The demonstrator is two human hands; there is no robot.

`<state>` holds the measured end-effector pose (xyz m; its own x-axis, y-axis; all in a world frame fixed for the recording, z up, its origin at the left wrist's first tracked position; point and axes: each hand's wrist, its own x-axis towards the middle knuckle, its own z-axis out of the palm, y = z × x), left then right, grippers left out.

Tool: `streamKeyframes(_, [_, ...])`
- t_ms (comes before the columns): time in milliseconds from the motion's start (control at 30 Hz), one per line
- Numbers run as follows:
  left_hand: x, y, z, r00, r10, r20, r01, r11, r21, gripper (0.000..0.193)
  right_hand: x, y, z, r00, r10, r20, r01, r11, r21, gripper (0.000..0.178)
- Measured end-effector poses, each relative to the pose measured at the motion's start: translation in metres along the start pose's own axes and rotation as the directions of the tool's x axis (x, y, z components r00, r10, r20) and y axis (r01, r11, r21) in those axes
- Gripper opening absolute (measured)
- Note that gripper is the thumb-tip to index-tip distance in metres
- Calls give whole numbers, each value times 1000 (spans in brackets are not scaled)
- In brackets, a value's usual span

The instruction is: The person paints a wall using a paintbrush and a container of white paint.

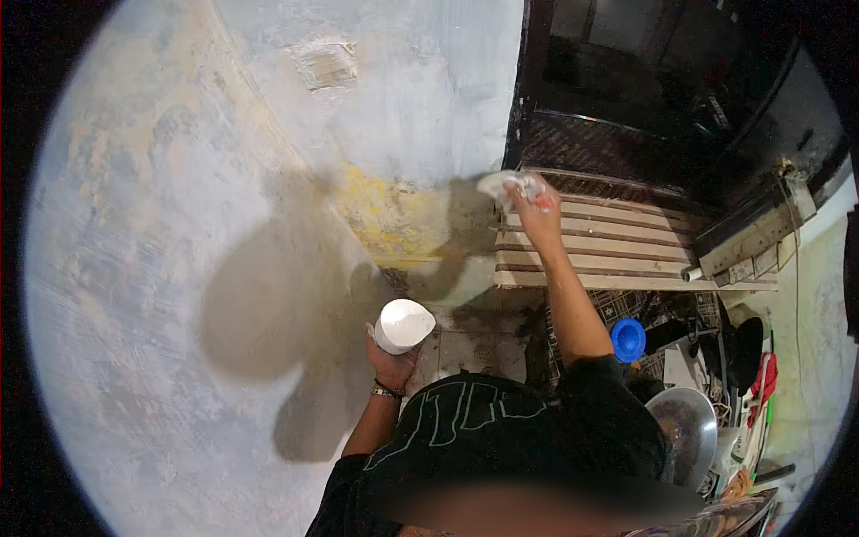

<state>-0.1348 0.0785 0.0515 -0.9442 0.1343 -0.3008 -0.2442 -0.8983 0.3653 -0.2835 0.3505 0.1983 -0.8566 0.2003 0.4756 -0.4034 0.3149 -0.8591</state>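
The left hand (394, 365) cups a white cup (403, 328) from below and outside, its fingers mostly hidden. The cup is in the air beside the left wall (161, 268), mouth turned up toward the head, probably so that nothing spills and the inside stays easy to reach. Whether the whiteness inside is contents or bare cup, one cannot tell.

The right hand (541, 208), arm stretched forward, is closed around a pale piece (494, 186), blurred, its free end pointing left, perhaps to leave an edge clear. It hangs over the near-left corner of the slats (591, 242), near the yellow patch (394, 215); contact with the wall cannot be told. The blue bowl (628, 340) and basin (684, 430) sit to the right, seemingly kept aside.
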Motion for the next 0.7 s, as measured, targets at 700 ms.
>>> streamKeyframes(700, [3, -1, -1, 999, 34, -38, -34, 999, -14, 71, -31, 12, 10, 996, 7, -94, -13, 998, -65, 20])
